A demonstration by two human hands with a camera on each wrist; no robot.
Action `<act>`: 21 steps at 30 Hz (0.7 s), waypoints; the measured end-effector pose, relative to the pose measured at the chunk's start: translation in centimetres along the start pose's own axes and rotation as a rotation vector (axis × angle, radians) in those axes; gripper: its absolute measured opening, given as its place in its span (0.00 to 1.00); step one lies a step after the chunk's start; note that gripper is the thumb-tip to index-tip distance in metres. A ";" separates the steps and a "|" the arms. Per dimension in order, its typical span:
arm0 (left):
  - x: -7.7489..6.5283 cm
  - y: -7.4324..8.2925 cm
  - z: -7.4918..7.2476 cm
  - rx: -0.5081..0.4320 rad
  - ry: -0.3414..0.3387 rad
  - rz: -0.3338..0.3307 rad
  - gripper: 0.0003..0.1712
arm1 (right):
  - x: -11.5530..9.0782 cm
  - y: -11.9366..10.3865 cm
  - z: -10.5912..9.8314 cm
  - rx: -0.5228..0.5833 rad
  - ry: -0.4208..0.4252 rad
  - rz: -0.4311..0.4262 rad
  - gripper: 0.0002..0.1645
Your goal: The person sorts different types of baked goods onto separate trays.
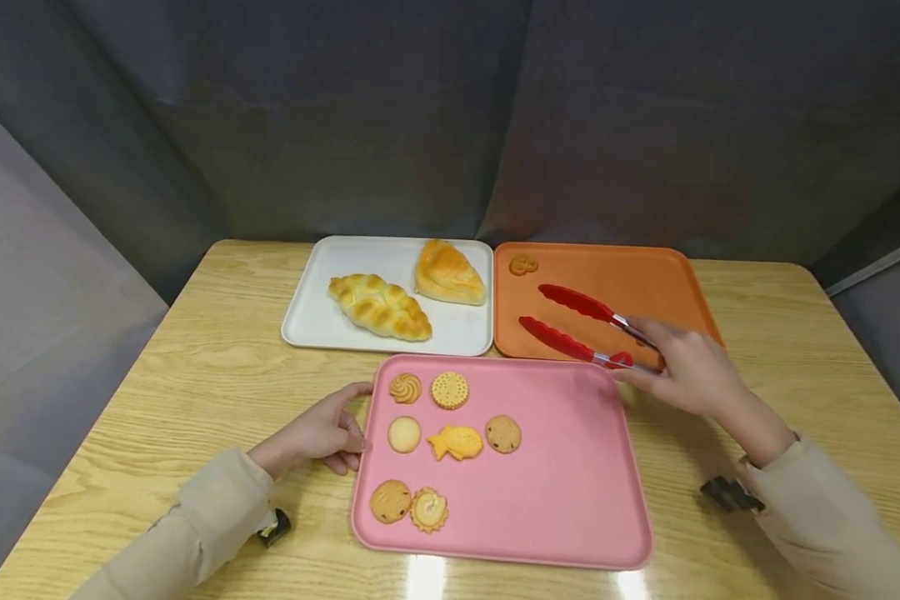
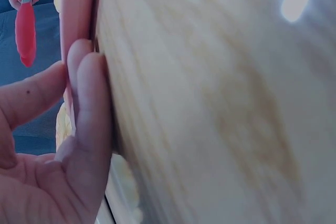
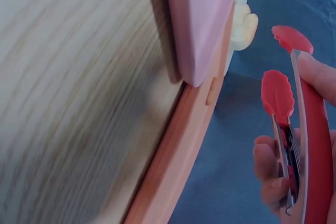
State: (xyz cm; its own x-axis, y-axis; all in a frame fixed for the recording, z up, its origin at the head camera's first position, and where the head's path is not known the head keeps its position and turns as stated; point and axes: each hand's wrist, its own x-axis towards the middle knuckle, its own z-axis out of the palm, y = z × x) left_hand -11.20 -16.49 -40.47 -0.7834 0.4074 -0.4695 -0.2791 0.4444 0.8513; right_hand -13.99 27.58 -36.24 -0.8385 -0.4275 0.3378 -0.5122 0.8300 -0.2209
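My right hand (image 1: 693, 371) grips a pair of red-tipped metal tongs (image 1: 567, 337) above the orange tray (image 1: 675, 287). The arms of the tongs are spread, with nothing between their tips (image 3: 278, 95). On the orange tray's far left lies a pretzel-shaped cookie (image 1: 523, 265). My left hand (image 1: 322, 431) holds the left rim of the pink tray (image 1: 555, 508), thumb and fingers at its edge (image 2: 79, 11). Several cookies sit on that tray's left half, among them a fish-shaped one (image 1: 456, 442), a swirl cookie (image 1: 405, 387) and a chocolate-chip cookie (image 1: 503, 434).
A white tray (image 1: 311, 321) stands behind the pink one, beside the orange tray. It bears a braided bread (image 1: 381, 307) and a folded pastry (image 1: 450, 273). All three trays are on a wooden table (image 1: 217, 358), with a dark curtain (image 1: 375, 125) behind.
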 end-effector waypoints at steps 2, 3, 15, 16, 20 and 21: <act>0.0 0.0 0.0 -0.003 -0.001 -0.001 0.44 | -0.3 -0.3 -0.3 0.000 -0.016 -0.010 0.41; 0.0 0.0 0.0 -0.004 0.000 0.000 0.44 | -0.4 -0.5 -0.5 0.001 -0.030 -0.011 0.41; 0.0 0.0 0.1 -0.005 0.003 0.005 0.43 | -2.4 -2.2 -1.2 0.029 -0.118 -0.064 0.43; 0.0 0.0 0.0 -0.005 0.001 0.006 0.43 | -2.6 -2.3 -1.2 0.036 -0.126 -0.062 0.42; 0.1 -0.2 -0.1 -0.012 -0.010 0.009 0.44 | -3.1 -2.7 -0.9 0.068 -0.166 -0.043 0.44; 0.1 -0.3 -0.1 -0.016 -0.014 0.008 0.44 | -3.2 -2.8 -0.9 0.073 -0.176 -0.036 0.44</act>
State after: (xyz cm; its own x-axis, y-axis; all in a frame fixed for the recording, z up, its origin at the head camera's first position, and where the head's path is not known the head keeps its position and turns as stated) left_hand -11.21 -16.67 -40.75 -0.7781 0.4218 -0.4654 -0.2814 0.4283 0.8587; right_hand -9.71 26.97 -35.93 -0.8358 -0.5177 0.1827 -0.5490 0.7876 -0.2798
